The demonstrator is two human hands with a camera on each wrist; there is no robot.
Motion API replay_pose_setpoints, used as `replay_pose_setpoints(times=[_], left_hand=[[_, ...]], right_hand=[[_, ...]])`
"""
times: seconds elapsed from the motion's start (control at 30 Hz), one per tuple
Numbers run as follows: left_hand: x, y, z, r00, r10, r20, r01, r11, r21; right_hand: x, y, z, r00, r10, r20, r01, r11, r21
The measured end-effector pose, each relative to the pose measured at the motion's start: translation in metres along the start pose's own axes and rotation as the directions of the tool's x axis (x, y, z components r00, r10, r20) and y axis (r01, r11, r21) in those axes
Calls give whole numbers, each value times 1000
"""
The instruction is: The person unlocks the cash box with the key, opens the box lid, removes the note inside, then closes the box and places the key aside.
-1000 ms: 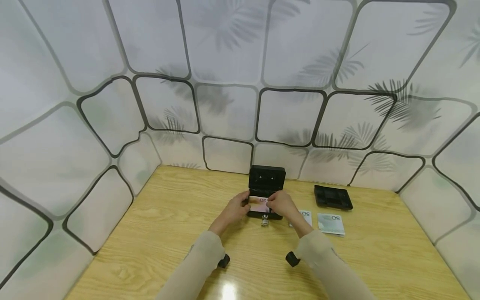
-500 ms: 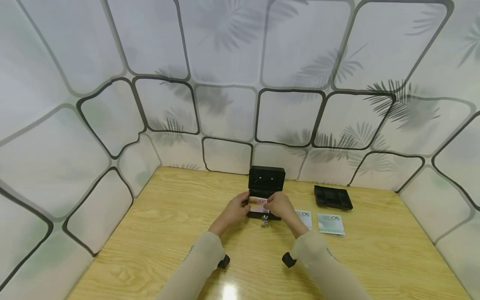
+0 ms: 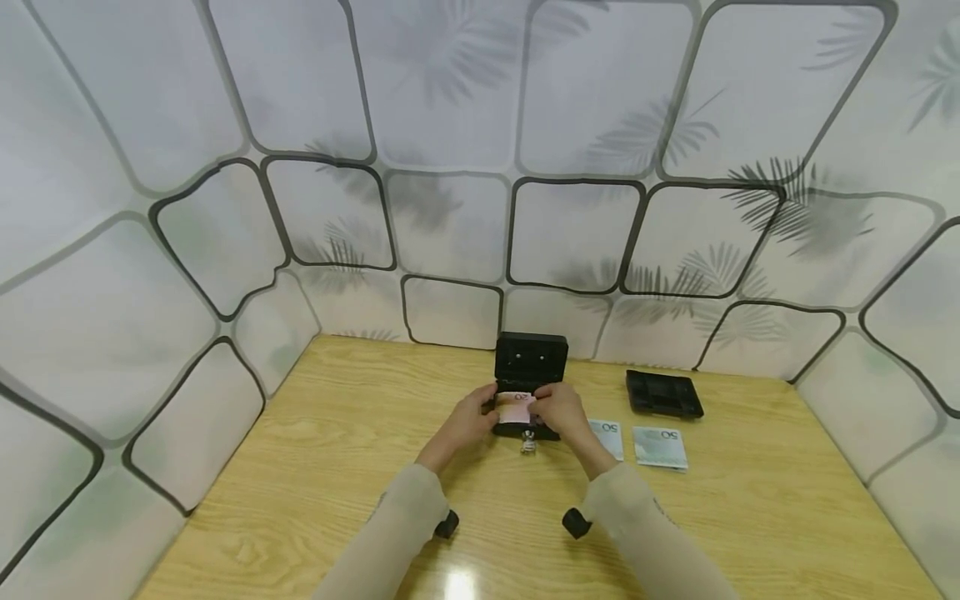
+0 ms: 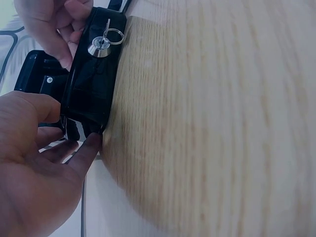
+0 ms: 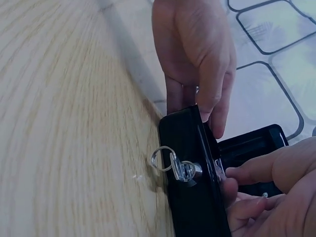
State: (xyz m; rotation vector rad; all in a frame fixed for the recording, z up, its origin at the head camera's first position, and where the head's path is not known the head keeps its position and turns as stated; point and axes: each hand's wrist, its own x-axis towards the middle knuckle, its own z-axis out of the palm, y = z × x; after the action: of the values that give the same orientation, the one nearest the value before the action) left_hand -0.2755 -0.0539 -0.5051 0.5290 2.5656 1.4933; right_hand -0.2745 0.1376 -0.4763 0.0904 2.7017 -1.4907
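A black cash box (image 3: 531, 360) stands with its lid raised at the back of the table. A pink 20 banknote (image 3: 514, 407) lies in its lower part. My left hand (image 3: 469, 419) grips the box's left side, with the thumb over the rim and the fingers along the outer wall (image 4: 47, 163). At the note's right end, my right hand (image 3: 561, 410) has its thumb and fingers bent down inside the box, pinching the note (image 5: 220, 173). A key with a ring (image 5: 180, 167) sits in the lock on the front wall.
Right of the box, a 50 note (image 3: 609, 438) lies partly under my right forearm, and folded 50 notes (image 3: 660, 448) lie beside it. A black coin tray (image 3: 664, 394) is farther back. The patterned wall (image 3: 457, 312) rises behind the table.
My right hand has shifted slightly left, and the pink 20 note has moved a little left and now looks flatter. My left hand stays on the box.
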Motion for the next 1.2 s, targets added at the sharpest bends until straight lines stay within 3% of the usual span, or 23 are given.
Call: replay_pose_setpoints(times=[0.1, 0.2, 0.43, 0.6, 0.9, 1.2], left_hand=[[0, -1, 0, 1000, -5, 9, 5, 1000, -7], [-1, 0, 0, 1000, -4, 16, 4, 1000, -17], [-2, -1, 0, 1000, -14, 13, 14, 999, -39], [-2, -1, 0, 999, -29, 14, 29, 999, -38], [0, -3, -2, 1000, 14, 1, -14, 1000, -11], [-1, -1, -1, 1000, -22, 8, 23, 999, -37]], right_hand=[[0, 1, 1, 1000, 16, 6, -16, 996, 87], [0, 0, 3, 1000, 12, 26, -15, 994, 110], [-1, -1, 7, 996, -62, 62, 67, 995, -80], [-1, -3, 8, 997, -59, 45, 65, 984, -166], [2, 5, 2, 999, -47, 7, 47, 999, 13], [-3, 3, -12, 999, 18, 46, -25, 989, 149]])
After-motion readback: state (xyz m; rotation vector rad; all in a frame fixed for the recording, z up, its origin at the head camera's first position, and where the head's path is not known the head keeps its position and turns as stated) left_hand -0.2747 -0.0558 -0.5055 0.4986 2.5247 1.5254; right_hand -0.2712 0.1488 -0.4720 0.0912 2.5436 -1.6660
